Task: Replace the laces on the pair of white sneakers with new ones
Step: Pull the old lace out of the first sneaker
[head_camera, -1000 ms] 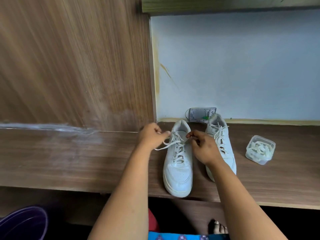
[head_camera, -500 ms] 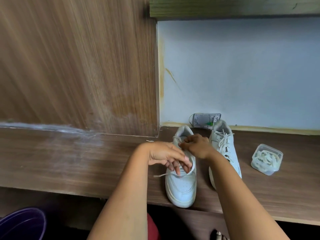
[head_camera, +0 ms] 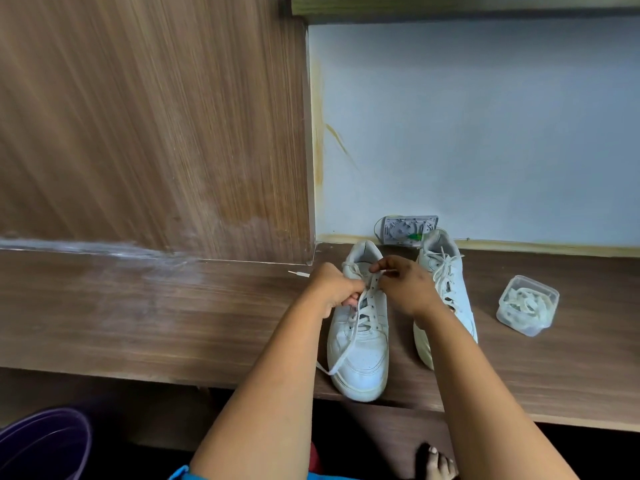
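We are working on the left sneaker (head_camera: 360,341), which is lying on the wooden shelf (head_camera: 138,317) with its toe toward us and its heel toward the blue wall (head_camera: 485,126). Its long axis is running straight away from us, so the eyelet rows are running the same way between our two hands.

Our left hand (head_camera: 334,287) is sitting just left of the sneaker's tongue, fingers curled and gripping the old lace (head_camera: 349,329) near the upper eyelets. From that grip one strand is trailing down along the sneaker's left side and ending past the toe at the shelf's front edge; another lace end (head_camera: 298,273) is poking out on the shelf just left of the hand. Our right hand (head_camera: 403,285) is sitting at the right of the tongue, toward the heel, fingertips pinching the lace where it is crossing the collar.

Both hands are touching this sneaker, with the left one nearer the loosened lower rows. We judge that the lace has to be drawn out sideways from each eyelet, across the long axis, working from heel end toward toe.

The right sneaker (head_camera: 446,292) is standing just right of the left sneaker, parallel and fully laced. The clear plastic container (head_camera: 528,304) of coiled new laces is sitting further right, well apart, nearer our right hand.
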`<state>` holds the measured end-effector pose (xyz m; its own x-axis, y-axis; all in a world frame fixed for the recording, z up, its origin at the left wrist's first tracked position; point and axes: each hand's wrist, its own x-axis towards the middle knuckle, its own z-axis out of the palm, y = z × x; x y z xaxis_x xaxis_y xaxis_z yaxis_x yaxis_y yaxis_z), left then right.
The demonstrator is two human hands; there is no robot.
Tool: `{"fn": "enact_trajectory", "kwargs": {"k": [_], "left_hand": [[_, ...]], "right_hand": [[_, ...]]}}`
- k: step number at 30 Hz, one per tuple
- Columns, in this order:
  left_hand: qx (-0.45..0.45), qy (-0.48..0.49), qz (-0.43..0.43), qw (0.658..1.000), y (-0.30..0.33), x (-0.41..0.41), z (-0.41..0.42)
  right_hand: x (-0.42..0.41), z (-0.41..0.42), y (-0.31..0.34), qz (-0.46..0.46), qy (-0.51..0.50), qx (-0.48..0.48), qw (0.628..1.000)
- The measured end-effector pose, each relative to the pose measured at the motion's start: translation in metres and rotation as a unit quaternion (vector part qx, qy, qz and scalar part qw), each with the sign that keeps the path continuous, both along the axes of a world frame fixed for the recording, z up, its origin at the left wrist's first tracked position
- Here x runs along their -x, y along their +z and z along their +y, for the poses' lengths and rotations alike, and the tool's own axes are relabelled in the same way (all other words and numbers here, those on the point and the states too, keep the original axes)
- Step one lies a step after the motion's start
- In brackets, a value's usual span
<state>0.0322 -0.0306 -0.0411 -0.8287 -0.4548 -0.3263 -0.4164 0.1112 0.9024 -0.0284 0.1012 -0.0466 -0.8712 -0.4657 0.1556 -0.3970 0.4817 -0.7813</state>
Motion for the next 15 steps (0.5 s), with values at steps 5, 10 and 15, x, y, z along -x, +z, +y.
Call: {"fn": "enact_trajectory", "kwargs": {"k": [5,10,15], "left_hand": [[-0.180,-0.039,-0.014,0.983,0.023,-0.013,-0.011],[-0.034,-0.032,-0.056,0.997,0.009,-0.010,-0.006],[-0.076,-0.057,0.032,0.995,0.012,-0.012,-0.009]], "right_hand": [[-0.001,0.004,-0.008,-0.005,0.008,0.038,0.999],[0.002,0.004,-0.010,-0.012,0.005,0.058,0.998],[0.001,0.005,-0.012,0.009,0.017,0.047,0.999]]}}
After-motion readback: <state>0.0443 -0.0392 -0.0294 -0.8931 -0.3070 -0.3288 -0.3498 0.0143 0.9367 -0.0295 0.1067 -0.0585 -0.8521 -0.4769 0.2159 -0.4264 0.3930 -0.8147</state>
